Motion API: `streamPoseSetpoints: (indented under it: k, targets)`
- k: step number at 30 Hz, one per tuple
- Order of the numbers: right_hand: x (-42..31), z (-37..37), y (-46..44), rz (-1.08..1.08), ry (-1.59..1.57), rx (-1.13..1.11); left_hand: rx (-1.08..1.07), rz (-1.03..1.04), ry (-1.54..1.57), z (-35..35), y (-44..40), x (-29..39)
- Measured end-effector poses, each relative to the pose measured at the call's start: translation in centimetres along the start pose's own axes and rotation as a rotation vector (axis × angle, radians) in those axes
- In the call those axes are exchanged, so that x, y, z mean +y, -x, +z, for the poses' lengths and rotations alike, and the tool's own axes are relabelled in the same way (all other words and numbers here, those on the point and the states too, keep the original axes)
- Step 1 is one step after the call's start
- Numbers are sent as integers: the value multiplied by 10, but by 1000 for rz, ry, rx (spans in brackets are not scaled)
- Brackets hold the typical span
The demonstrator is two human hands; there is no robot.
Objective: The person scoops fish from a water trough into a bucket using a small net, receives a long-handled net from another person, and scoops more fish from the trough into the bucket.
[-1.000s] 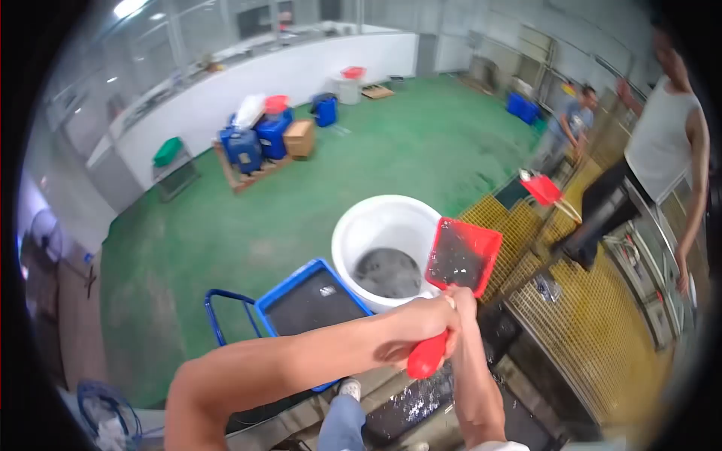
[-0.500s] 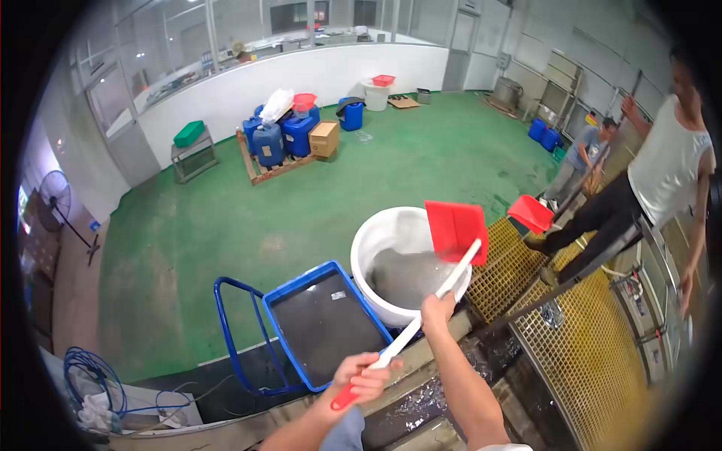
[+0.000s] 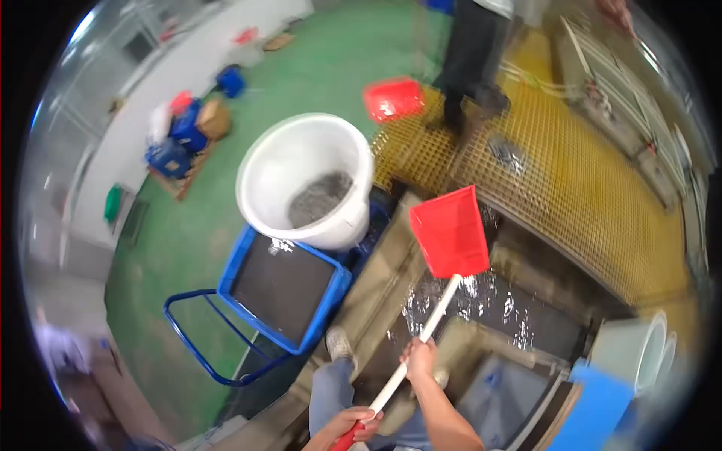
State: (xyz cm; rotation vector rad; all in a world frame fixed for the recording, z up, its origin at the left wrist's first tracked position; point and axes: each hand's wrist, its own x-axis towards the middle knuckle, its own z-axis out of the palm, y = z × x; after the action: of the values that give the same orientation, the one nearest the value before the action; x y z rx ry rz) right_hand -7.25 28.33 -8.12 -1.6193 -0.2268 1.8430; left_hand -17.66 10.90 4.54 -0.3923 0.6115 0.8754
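Note:
A red shovel [image 3: 451,234] with a white shaft lies across my view, its blade over a wet trough [image 3: 519,308] of dark, glinting liquid. My left hand [image 3: 359,422] is wrapped round the shaft close to its red end. Higher up, my right hand [image 3: 418,358] grips the white part of the same shaft. Up and left of the blade is a big white tub [image 3: 259,184] with grey, wet-looking material at its bottom. Beside the tub, a blue tray [image 3: 336,289] on a trolley holds dark grey content. Whether the blade touches the liquid, I cannot tell.
A yellow grating [image 3: 579,188] runs along the right, where a person [image 3: 477,52] stands near another red shovel blade [image 3: 395,98]. The trolley's blue handle [image 3: 188,338] juts left. A pale bucket [image 3: 628,349] and a blue board [image 3: 598,410] sit at lower right.
My view has swung right and down. The shovel blade has gone from over the white tub to over the trough, with both hands still on the shaft.

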Motion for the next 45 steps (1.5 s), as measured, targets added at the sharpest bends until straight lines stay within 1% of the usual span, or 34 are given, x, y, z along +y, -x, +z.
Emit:
streamPoseSetpoints:
  k: [2,4,5,6,7,8,10,11,12,14,15,16,17,18,19,20,21,22,24,25,26,28,29,30,31,32,34,35,38,40,42,45]
  targets:
    - [53,-60,-41,186,-42,126,316,-162,5,-20,-46,-21]
    - [142,-130,-86,358,-127,153,380,-255,-28,-62,-95,-45]
    - [188,-157,-103,455,-150,204,487,-346,-71,-86,-117,-55]
    - [217,-178,-113,559,-170,256,596,-440,-107,-96,-137,-60]
    - [234,-194,-113,624,-201,292,660,-453,-106,-99,-157,-64]
    - [275,-218,-125,657,-226,318,692,-490,-106,-127,-177,-75]
    - [348,-257,-133,837,-383,392,823,-632,-96,-186,-204,-98]
    - [371,-271,-138,841,-418,420,877,-661,-135,-207,-218,-107]
    - [393,-282,-147,900,-323,457,893,-681,-141,-229,-232,-114]
    - [474,-308,-165,1005,-321,549,920,-738,-100,-263,-249,-118]
    - [472,-310,-173,1020,-327,551,870,-758,-117,-287,-256,-122]
    - [463,-312,-175,1020,-238,558,885,-769,-108,-289,-262,-123]
    - [453,-311,-184,1011,-145,559,914,-736,-143,-291,-276,-123]
    - [466,-315,-192,1024,-144,565,943,-707,-177,-294,-284,-124]
    - [476,-319,-202,1009,-251,520,949,-718,-166,-303,-288,-127]
    - [479,-323,-208,987,-352,474,966,-729,-269,-312,-292,-132]
    - [481,-324,-214,1019,-336,458,980,-738,-369,-318,-295,-138]
    - [483,-324,-216,1021,-324,465,975,-740,-356,-314,-296,-139]
    - [489,-324,-222,1021,-372,418,937,-722,-566,-298,-293,-135]
    - [483,-319,-222,959,-347,393,916,-735,-609,-307,-286,-138]
    - [480,-316,-226,963,-342,390,919,-732,-605,-313,-283,-137]
    - [471,-310,-242,816,-347,244,860,-583,-505,-323,-280,-136]
    - [463,-306,-251,780,-340,212,857,-581,-503,-330,-281,-137]
    - [453,-303,-261,775,-335,211,785,-525,-623,-338,-284,-139]
    - [443,-298,-271,721,-396,188,709,-467,-740,-342,-287,-141]
    - [436,-297,-279,668,-455,164,705,-460,-734,-342,-291,-141]
    - [424,-296,-289,634,-450,136,723,-377,-798,-339,-297,-142]
    - [419,-296,-293,600,-456,105,721,-368,-793,-341,-298,-145]
    - [407,-295,-297,545,-377,100,667,-287,-763,-351,-299,-149]
    - [401,-291,-302,530,-378,87,643,-224,-755,-356,-297,-150]
    - [389,-288,-306,444,-424,67,657,-243,-763,-351,-301,-148]
    - [372,-283,-310,425,-402,53,672,-234,-748,-340,-306,-144]
